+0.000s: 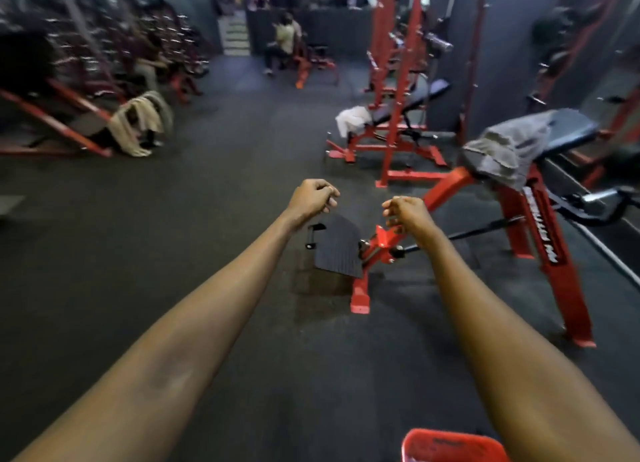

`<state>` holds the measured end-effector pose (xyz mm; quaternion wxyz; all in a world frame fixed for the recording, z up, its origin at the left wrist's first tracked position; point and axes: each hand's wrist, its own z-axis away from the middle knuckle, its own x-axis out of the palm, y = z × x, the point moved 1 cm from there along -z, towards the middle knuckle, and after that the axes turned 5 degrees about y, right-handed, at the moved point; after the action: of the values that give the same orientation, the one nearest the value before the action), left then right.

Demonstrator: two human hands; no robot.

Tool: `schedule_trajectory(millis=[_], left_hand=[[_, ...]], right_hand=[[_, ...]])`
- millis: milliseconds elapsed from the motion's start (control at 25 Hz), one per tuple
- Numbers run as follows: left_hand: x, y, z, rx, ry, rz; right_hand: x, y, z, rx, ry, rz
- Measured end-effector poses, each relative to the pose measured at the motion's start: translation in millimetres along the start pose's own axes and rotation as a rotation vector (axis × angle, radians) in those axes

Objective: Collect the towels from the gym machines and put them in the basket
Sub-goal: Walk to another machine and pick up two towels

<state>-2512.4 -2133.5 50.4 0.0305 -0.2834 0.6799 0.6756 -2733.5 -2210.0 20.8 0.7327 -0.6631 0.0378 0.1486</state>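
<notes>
This is a gym. Red steel machines (398,81) with black padded benches (568,129) stand along a dark rubber floor (225,184), a foot plate (337,247) sits low on one frame, and a person (285,42) is sitting at a machine at the far end by some steps (236,36).

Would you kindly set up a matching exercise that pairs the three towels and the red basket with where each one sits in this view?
Things:
1. grey towel
2. white towel
3. beige towel
4. red basket

Places:
A. draped on the machine at the far left
B. on the floor at the bottom edge, by the right arm
C. over the end of the nearest bench, at right
D. on the end of the incline bench in the red rack, further back

Pairs: 1-C, 2-D, 3-A, 4-B
</notes>
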Motion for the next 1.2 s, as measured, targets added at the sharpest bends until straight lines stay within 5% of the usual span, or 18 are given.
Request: schedule_trajectory(millis=[520,1200], left_hand=[[-350.3,-116.5,54.2,-0.197,0.548,-0.041],[-653.7,-254.9,60.8,-0.453,1.044,-0.119]], right_hand=[[376.8,-134.0,33.8,-0.279,-0.505,0.008],[762.1,-240.5,-1.2,-0.402,-0.962,0.068]])
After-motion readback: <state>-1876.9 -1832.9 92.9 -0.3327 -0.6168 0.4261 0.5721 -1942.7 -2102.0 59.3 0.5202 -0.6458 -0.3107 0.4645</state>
